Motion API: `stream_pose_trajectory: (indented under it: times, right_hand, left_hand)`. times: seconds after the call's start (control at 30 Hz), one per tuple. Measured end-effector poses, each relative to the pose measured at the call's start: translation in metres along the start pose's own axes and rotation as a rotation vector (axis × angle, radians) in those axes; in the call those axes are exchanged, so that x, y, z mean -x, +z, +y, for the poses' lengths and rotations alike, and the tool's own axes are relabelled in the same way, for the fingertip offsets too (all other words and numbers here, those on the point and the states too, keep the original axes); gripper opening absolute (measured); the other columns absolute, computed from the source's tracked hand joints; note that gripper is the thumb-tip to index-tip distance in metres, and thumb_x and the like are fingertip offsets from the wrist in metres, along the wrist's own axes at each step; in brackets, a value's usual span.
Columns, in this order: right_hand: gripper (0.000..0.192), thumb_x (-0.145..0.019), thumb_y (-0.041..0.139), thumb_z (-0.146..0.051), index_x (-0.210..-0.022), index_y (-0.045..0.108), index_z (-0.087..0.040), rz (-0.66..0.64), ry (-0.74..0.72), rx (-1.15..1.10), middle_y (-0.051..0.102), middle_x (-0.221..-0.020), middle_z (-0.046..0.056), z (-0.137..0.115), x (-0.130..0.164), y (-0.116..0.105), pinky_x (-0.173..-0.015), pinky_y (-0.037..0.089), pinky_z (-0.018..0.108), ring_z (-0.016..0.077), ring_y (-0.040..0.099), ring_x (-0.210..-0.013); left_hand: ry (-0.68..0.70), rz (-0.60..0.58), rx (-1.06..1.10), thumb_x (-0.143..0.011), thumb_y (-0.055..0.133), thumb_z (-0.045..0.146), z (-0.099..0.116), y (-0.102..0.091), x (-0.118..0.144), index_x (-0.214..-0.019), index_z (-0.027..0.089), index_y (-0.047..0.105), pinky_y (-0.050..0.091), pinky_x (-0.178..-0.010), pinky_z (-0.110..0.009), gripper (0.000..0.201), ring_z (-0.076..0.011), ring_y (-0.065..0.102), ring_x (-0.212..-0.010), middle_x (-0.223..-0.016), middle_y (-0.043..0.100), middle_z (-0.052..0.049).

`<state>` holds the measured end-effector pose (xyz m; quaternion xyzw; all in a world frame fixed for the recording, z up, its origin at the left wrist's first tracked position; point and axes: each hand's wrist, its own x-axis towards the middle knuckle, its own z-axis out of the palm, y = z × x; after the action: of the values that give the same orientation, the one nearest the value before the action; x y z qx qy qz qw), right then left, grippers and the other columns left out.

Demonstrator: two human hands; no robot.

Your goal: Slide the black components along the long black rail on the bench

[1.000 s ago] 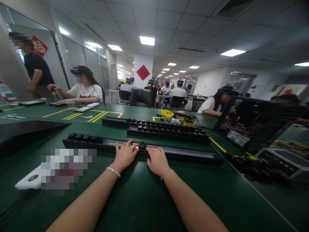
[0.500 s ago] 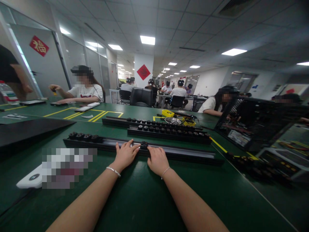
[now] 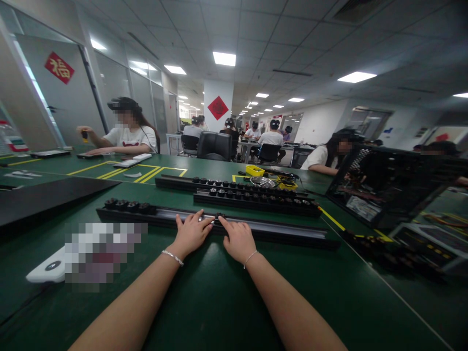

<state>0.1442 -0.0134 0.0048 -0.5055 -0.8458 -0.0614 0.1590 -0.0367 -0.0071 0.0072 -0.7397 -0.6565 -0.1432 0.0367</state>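
Both hands, left point(image 3: 190, 235) and right point(image 3: 238, 239), press flat, unclenched, on unlabelled black rail point(image 3: 278, 230).

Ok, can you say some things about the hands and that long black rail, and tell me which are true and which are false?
1. Both hands rest on the nearest black rail. True: the left hand and the right hand lie on it side by side.
2. A small black piece sits on the rail between the two hands. True.
3. The left hand is holding a yellow tray. False: the yellow tray lies far off, beyond the other rails.
4. The table is red. False: it is green.
5. Each wrist wears a thin bracelet. True.
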Motion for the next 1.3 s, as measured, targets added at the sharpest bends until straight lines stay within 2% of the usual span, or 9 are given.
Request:
stream_pose_trajectory:
  times: [0.17,0.5,0.77,1.07,1.3]
  right_hand:
    - [0.06,-0.084,0.046,-0.023,-0.138,0.033,-0.044,-0.055,-0.008,0.096,0.059,-0.108,0.005,-0.0031,-0.0009,-0.0044,-0.085,0.031,0.036,0.0214,0.051,-0.097]
    - [0.055,-0.084,0.045,-0.022,-0.136,0.039,-0.041,-0.031,-0.002,0.115,0.059,-0.107,0.007,-0.0059,-0.0014,-0.0027,-0.089,0.03,0.04,0.0225,0.051,-0.097]
    - [0.058,-0.086,0.043,-0.022,-0.137,0.032,-0.047,-0.07,0.004,0.137,0.06,-0.104,0.007,-0.0046,-0.0053,-0.0016,-0.085,0.032,0.039,0.0223,0.053,-0.095]
    - [0.053,-0.083,0.045,-0.02,-0.134,0.041,-0.037,-0.06,-0.001,0.124,0.059,-0.106,0.008,-0.0045,-0.0034,-0.0019,-0.095,0.027,0.042,0.0224,0.052,-0.098]
    - [0.055,-0.082,0.048,-0.021,-0.134,0.041,-0.035,-0.049,-0.005,0.109,0.058,-0.105,0.008,-0.0037,-0.0022,-0.0031,-0.097,0.027,0.04,0.0223,0.051,-0.099]
  left_hand:
    - [-0.001,-0.004,-0.014,-0.089,0.035,0.048,0.0012,0.0012,0.001,-0.125,0.044,0.05,0.011,-0.097,-0.074,0.04,-0.0339,0.041,-0.125,-0.146,0.038,-0.005]
    - [0.035,0.035,-0.024,-0.086,0.041,0.05,0.0006,0.0052,0.0041,-0.127,0.042,0.049,0.01,-0.098,-0.074,0.043,-0.0333,0.04,-0.126,-0.145,0.038,-0.008]
    - [0.032,0.029,-0.024,-0.084,0.043,0.05,0.0023,0.005,0.004,-0.126,0.04,0.051,0.009,-0.097,-0.075,0.043,-0.0342,0.04,-0.126,-0.145,0.039,-0.007]
    - [0.032,0.033,-0.038,-0.083,0.047,0.048,0.0043,0.0046,0.0064,-0.127,0.041,0.048,0.009,-0.099,-0.074,0.045,-0.0343,0.039,-0.126,-0.145,0.039,-0.007]
    - [0.041,0.06,-0.038,-0.083,0.047,0.046,0.0031,0.0058,0.0068,-0.126,0.04,0.049,0.01,-0.098,-0.074,0.044,-0.0326,0.04,-0.126,-0.144,0.04,-0.008]
